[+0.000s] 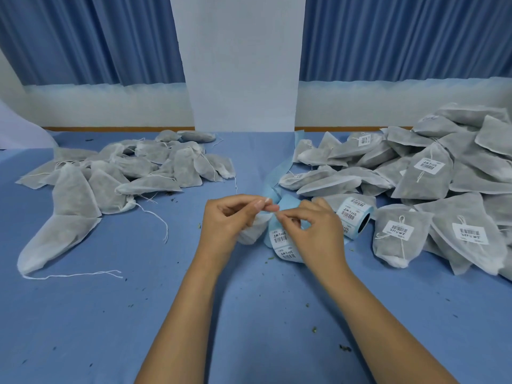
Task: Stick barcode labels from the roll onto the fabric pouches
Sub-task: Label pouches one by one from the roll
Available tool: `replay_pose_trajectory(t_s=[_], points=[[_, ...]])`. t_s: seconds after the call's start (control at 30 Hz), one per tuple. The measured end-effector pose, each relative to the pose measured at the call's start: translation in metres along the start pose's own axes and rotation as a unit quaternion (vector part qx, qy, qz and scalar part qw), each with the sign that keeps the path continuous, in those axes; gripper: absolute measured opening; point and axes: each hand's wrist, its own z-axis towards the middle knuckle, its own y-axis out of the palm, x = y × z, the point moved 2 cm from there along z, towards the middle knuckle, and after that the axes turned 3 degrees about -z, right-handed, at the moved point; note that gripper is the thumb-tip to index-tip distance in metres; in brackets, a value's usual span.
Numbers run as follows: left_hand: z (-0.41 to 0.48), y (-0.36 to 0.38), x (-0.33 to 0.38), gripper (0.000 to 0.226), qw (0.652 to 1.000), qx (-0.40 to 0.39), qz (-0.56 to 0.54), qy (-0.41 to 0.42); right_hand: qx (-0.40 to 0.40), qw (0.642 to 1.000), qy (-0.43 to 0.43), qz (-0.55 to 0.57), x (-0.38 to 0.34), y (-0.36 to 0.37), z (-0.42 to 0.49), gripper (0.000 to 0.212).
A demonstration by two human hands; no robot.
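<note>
- Unlabelled pouches (83, 189) are heaped at left, labelled pouches (426, 173) at right.
- Left hand (235, 217) and right hand (313, 225) are pinched on the label strip (282, 242); peeling is judged underway.
- The roll (356, 217) lies just beside the right hand.
- Next: one label must be freed cleanly and pressed onto a pouch.

Label roll (356, 217) lies sideways by labelled pouches (399, 234), strip (282, 242) unwound.

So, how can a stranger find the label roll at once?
Look at the pile of labelled pouches on the right of the blue table. At its near left edge, beside the right hand, lies the label roll. Only it is round, with a dark core.
</note>
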Motion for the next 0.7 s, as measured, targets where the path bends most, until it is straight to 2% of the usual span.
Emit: replay_pose_trajectory(t_s=[0.07, 0.13, 0.2, 0.3, 0.43, 0.5, 0.57, 0.7], points=[[0.001, -0.003, -0.004, 0.011, 0.999, 0.031, 0.041, -0.003, -0.022, 0.998, -0.054, -0.02, -0.005, 0.003, -0.003, 0.007], [0.002, -0.005, -0.007, 0.017, 0.991, 0.044, 0.128, 0.007, -0.027, 0.994, -0.099, -0.029, -0.007, 0.003, -0.005, 0.006], [0.002, -0.005, -0.008, 0.019, 0.979, 0.02, 0.198, 0.036, -0.009, 0.993, -0.116, -0.025, -0.005, 0.001, -0.004, 0.007], [0.001, -0.004, -0.008, 0.016, 0.967, -0.038, 0.239, 0.075, 0.024, 0.992, -0.122, -0.002, -0.002, -0.004, -0.002, 0.007], [0.001, 0.0, -0.008, 0.008, 0.966, -0.075, 0.243, 0.05, 0.047, 0.982, -0.185, -0.015, -0.003, -0.008, -0.002, 0.013], [0.0, 0.004, -0.009, 0.012, 0.976, -0.079, 0.205, -0.003, 0.057, 0.984, -0.169, 0.003, -0.003, -0.009, -0.001, 0.008], [0.0, 0.007, -0.01, 0.015, 0.98, -0.08, 0.176, -0.038, 0.062, 0.99, -0.117, 0.046, -0.003, -0.011, -0.001, 0.003], [-0.001, 0.01, -0.008, 0.016, 0.991, -0.038, 0.117, -0.046, 0.041, 0.992, -0.002, 0.118, -0.001, -0.01, -0.001, 0.005]])
